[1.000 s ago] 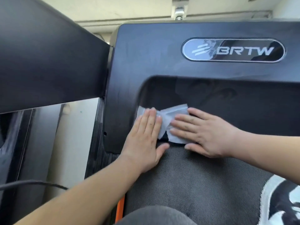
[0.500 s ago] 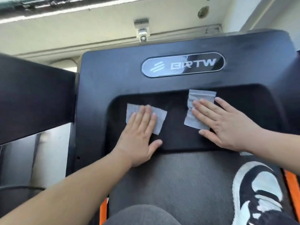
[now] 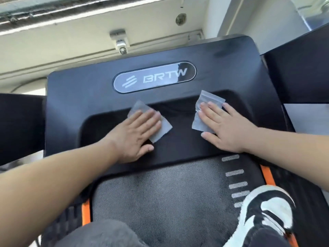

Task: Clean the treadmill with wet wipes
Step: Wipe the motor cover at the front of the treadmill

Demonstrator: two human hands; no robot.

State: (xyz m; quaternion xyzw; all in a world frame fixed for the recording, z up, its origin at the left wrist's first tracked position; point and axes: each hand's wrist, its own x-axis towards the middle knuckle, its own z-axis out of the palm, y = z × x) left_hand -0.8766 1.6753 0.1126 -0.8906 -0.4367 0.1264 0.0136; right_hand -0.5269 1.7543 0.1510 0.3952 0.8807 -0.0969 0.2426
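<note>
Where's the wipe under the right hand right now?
Head view, right of centre: the right wipe lies on the black hood, pressed by the right hand, below the right end of the BRTW badge.

Two wipes are counted: the left wipe (image 3: 141, 107) and the right wipe (image 3: 211, 99). Two hands are seen: the left hand (image 3: 137, 132) and the right hand (image 3: 224, 129). One treadmill (image 3: 85, 90), one badge (image 3: 154, 77) and one shoe (image 3: 267, 211) are counted.

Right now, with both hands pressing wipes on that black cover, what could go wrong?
The left hand and right hand only pin the left wipe and right wipe with flat fingers, so either could bunch or slip free. The shoe standing on the belt may leave fresh dirt.
</note>
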